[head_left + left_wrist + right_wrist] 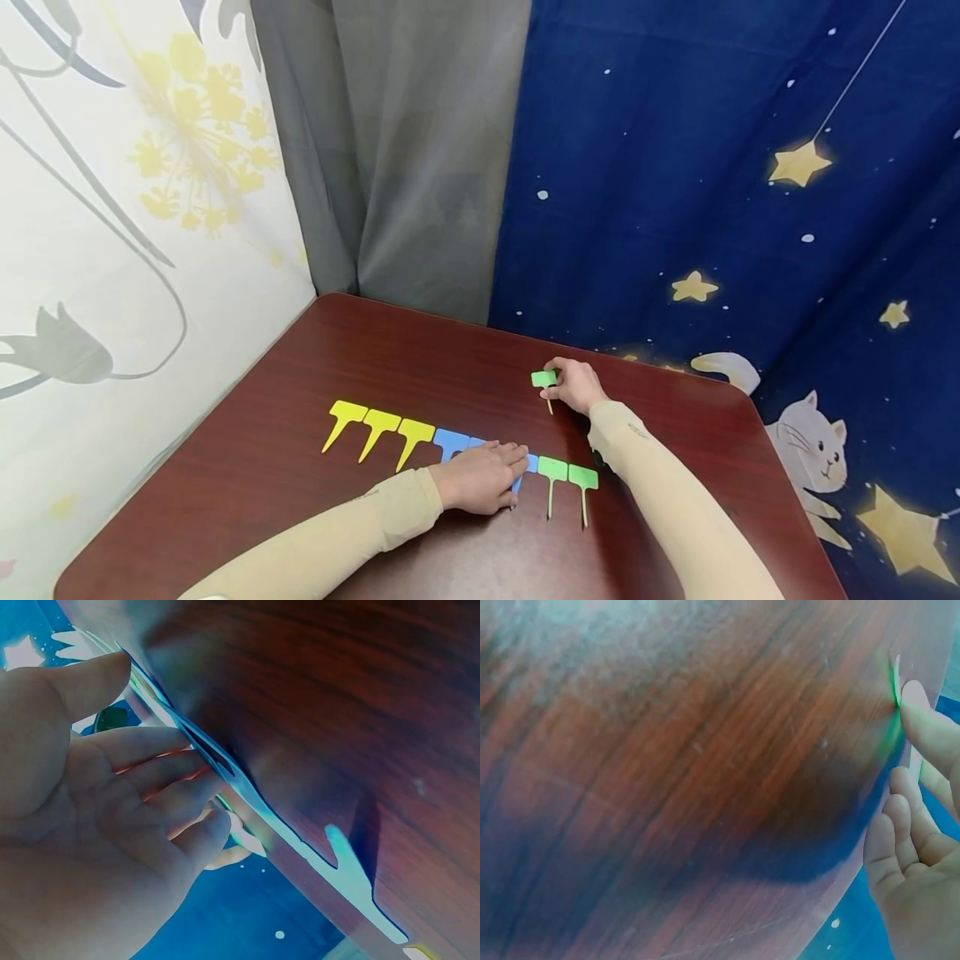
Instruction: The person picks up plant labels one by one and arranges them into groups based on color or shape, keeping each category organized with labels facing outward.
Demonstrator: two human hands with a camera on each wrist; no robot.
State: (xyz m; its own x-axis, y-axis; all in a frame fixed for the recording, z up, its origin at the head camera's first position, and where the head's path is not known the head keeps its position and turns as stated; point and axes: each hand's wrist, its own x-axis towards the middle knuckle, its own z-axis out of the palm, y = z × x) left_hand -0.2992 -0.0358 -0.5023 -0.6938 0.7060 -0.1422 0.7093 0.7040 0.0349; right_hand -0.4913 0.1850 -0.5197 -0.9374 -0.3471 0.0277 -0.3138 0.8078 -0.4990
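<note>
T-shaped plastic plant labels lie side by side in a slanting row. Three yellow plant labels (381, 422) are at the left end, blue plant labels (452, 439) in the middle, and two green plant labels (553, 471) at the right. My left hand (483, 477) lies over the blue ones, partly covering them; in the left wrist view its extended fingers touch a blue label (262, 811). Behind the row, my right hand (577, 386) pinches another green plant label (543, 379) by its head's right side, stem pointing toward me. That label shows only edge-on in the right wrist view.
The labels lie on a dark red-brown wooden table (300, 508) with rounded corners. A grey curtain (435, 167) and a blue starry curtain (645, 208) hang along its far edge. A white patterned curtain (172, 333) borders the left side.
</note>
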